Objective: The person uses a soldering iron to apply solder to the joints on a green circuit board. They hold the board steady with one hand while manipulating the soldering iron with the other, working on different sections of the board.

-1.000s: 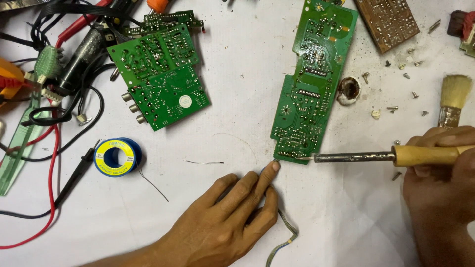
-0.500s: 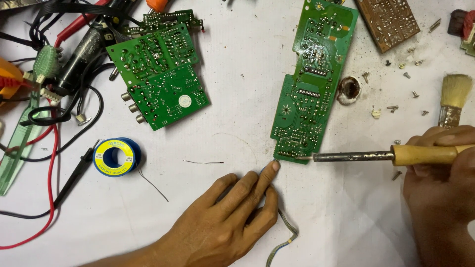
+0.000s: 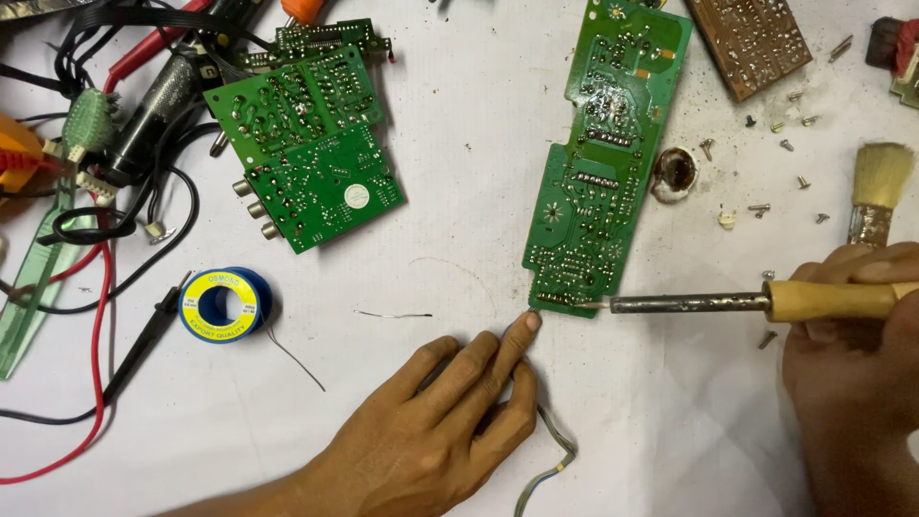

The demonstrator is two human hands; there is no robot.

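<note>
Green circuit board point(image 3: 603, 163) gets the soldering iron point(image 3: 708, 303) clenched in the right hand point(image 3: 852, 373); the flat, open left hand point(image 3: 440, 421) steadying its corner risks a burn.

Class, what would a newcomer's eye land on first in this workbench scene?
The wooden-handled soldering iron, held at right by the right hand, touches its tip to the lower edge of the long green circuit board in the centre. The left hand lies flat below, one fingertip at the board's corner.
</note>
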